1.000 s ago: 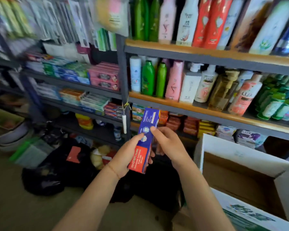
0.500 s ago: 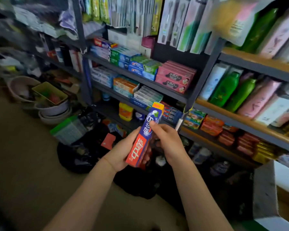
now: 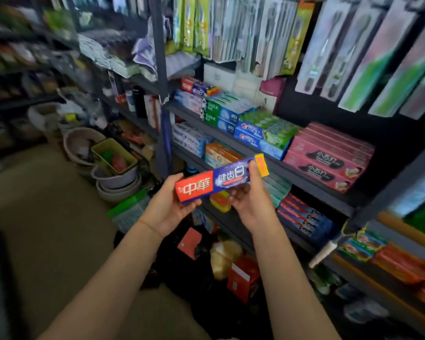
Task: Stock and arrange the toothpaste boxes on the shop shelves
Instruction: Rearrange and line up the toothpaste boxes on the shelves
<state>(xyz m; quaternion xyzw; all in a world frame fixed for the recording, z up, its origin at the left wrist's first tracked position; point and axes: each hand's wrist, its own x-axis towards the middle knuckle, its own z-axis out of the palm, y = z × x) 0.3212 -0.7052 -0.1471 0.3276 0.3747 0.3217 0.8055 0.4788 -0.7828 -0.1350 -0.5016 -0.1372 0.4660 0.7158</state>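
Both hands grip one red-and-blue toothpaste box (image 3: 220,179), left hand (image 3: 168,207) at its red end, right hand (image 3: 252,201) near the yellow end, box held nearly level before the shelves (image 3: 304,179); shelf labels blur.

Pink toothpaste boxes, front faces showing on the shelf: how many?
2. Upper pink box sits on the lower pink box, on the shelf right of the held toothpaste box. More lie behind them; uncountable.

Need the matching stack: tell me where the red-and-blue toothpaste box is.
Head view, centre: red-and-blue toothpaste box held between left hand and right hand, before the shelves.
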